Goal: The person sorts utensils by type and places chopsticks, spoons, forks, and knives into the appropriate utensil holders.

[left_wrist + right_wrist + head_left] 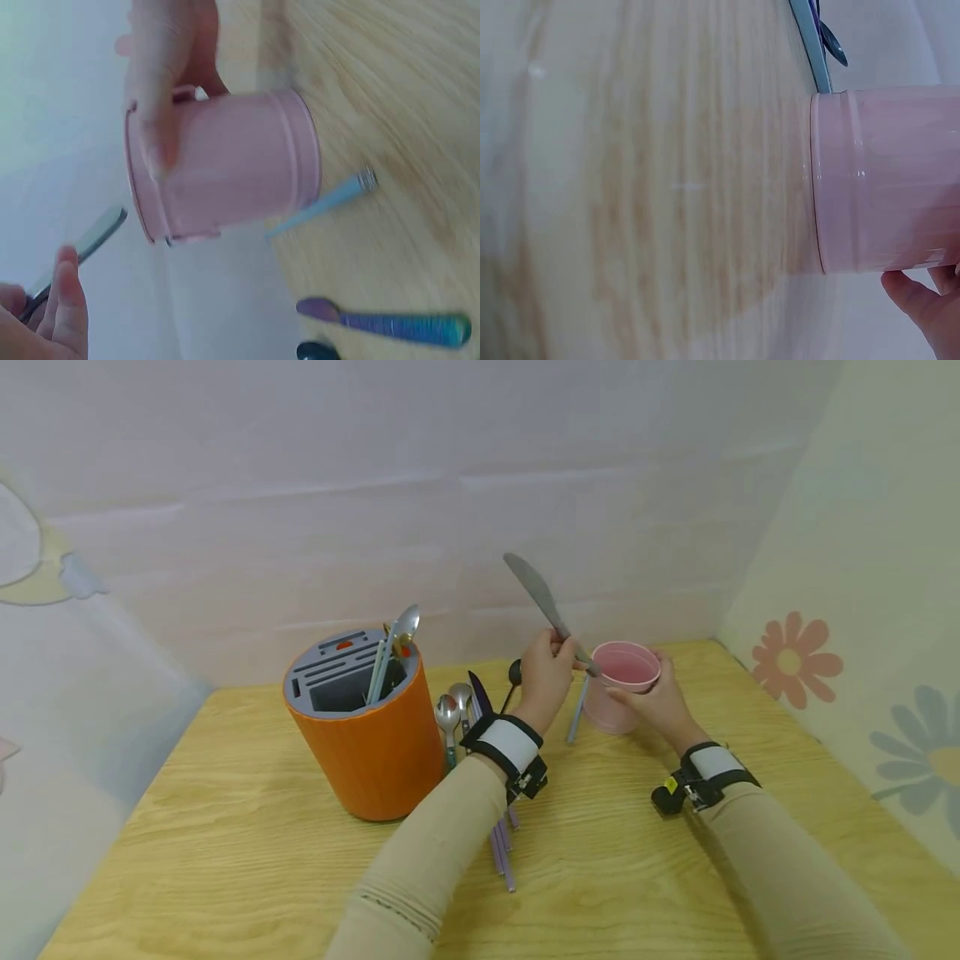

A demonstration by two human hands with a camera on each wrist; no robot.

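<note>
Head view, one knife (536, 596), one pink cup (622, 686)

Left hand (546, 675) raised, fingers curled in a grip, forearm angled up. Right hand (654, 697) lower, fingers wrapped, wrist straight. Both sleeves beige.

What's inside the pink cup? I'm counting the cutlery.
The pink cup looks empty: only its pink inner wall shows. The knife handle crosses its near rim, and its bottom is hidden.
</note>
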